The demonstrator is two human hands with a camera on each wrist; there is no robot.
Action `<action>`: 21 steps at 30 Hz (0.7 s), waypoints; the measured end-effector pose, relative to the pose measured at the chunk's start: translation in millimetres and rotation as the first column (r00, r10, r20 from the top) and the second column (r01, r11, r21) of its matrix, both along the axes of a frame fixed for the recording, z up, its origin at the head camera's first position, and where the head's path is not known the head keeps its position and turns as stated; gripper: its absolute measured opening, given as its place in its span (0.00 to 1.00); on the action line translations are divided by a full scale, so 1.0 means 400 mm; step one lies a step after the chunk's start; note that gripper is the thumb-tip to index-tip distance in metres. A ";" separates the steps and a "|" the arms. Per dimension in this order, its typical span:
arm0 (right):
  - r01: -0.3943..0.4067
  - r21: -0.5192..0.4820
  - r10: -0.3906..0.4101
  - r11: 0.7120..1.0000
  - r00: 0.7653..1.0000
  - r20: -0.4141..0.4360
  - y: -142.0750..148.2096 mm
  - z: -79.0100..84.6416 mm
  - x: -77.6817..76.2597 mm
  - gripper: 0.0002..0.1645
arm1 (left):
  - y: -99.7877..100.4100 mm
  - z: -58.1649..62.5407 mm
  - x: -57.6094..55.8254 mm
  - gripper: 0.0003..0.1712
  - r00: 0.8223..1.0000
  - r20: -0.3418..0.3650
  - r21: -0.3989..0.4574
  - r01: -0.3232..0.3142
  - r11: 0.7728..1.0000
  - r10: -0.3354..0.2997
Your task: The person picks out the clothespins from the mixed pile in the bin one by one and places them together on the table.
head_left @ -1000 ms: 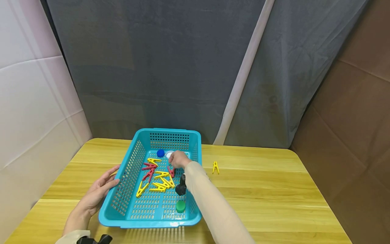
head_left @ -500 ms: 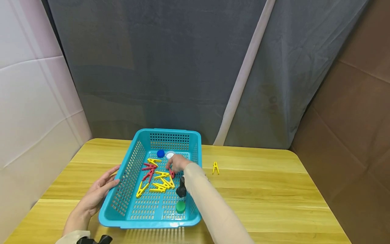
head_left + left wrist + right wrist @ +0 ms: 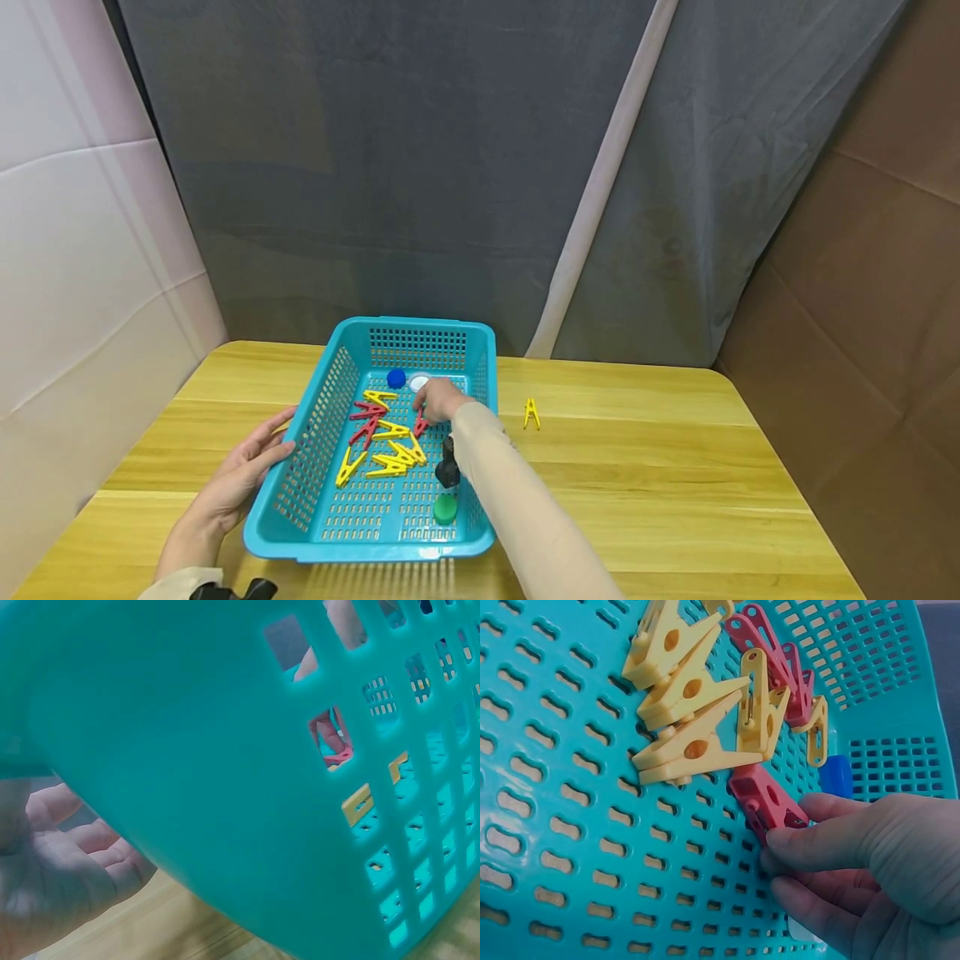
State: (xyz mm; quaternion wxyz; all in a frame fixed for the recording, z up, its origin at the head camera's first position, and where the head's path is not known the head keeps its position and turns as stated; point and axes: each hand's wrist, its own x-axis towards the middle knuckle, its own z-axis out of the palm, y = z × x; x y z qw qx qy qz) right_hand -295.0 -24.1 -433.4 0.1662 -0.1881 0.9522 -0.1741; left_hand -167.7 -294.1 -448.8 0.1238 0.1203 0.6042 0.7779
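Pinching a red peg (image 3: pixel 756 784) looks like the step in hand: the right hand (image 3: pixel 442 399) closes narrowly on it, thumb on one side and a finger on the other, inside the blue basket (image 3: pixel 367 552), right of centre and nearer the far edge than the near one. The peg's free end lies right by the clustered yellow pegs (image 3: pixel 671 705); whether it touches them I cannot tell. To do this well, I would keep the grip light, since a firm squeeze on that end could spread the peg or twist it. Lifting straight up before going sideways should spare the yellow pegs a snag. The left hand (image 3: pixel 240 475), fingers relaxed and thumb at the rim, rests at the basket's left edge, a sound place to steady it against a tug. Some care with the wrist is also wise, as the white cap (image 3: pixel 418 382) sits just beyond the knuckles, towards the far edge.

Compared with a second ago, the right hand is a little lower on the peg, the peg is turned so that it slants the other way, and the yellow pegs have shifted slightly towards the left edge. The blue cap (image 3: pixel 396 379) by the far edge, the green cap (image 3: pixel 445 509) in the near right corner, and the lone yellow peg (image 3: pixel 531 403) on the tabletop (image 3: pixel 675 483) right of the basket stay put.
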 end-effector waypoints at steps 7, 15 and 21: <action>0.037 0.035 -0.036 0.999 0.999 -0.031 -0.004 -0.010 -0.008 0.14 | -0.001 0.000 0.002 0.24 1.000 0.005 -0.004 0.001 1.000 -0.001; 0.073 0.067 -0.067 0.995 0.993 -0.093 -0.001 -0.010 -0.008 0.05 | 0.001 0.004 0.001 0.24 1.000 0.018 -0.024 -0.019 1.000 0.019; 0.181 0.059 -0.176 0.982 0.981 -0.088 -0.005 -0.014 -0.009 0.09 | 0.002 0.005 0.001 0.24 0.999 0.021 -0.032 -0.024 0.999 0.025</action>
